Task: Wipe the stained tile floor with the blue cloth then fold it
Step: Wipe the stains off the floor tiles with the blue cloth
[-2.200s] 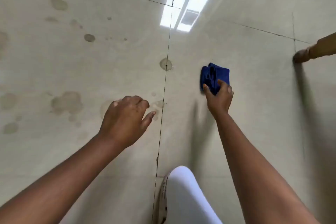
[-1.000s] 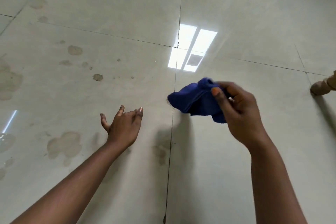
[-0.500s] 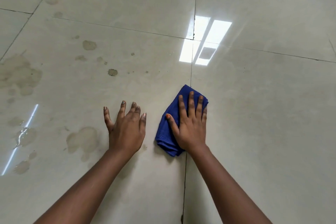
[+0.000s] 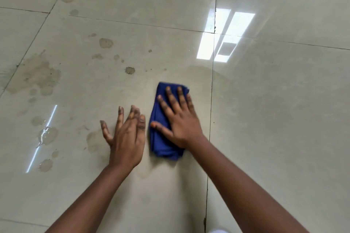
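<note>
Head camera looks down on a glossy pale tile floor (image 4: 284, 119), and I read it from the left edge across. Far left I see a big brownish stain (image 4: 36, 75) spreading over one tile, with smaller blots below it and a wet puddle (image 4: 45, 135) catching a thin streak of reflected light. Further in, round spots (image 4: 106, 43) dot the tile, one dark-rimmed spot (image 4: 130, 70) sitting beyond the hands. Another faint stain (image 4: 93, 141) lies just beside my left hand (image 4: 126, 138). That hand is spread and released, its fingers (image 4: 120, 117) extended and holding nothing; whether the palm touches the floor I cannot tell. Just to its right, the blue cloth (image 4: 162, 145) lies folded into a narrow pad on the floor, left of a dark grout line (image 4: 211, 119). My right hand (image 4: 180, 121) lies flat on top of the cloth, fingers splayed and not clenched, palm covering the middle of it while the near and far ends show. The cloth's edges look slightly blurred. Right of the grout line, a bright reflection of a ceiling light (image 4: 225, 36) sits on the tiles.
</note>
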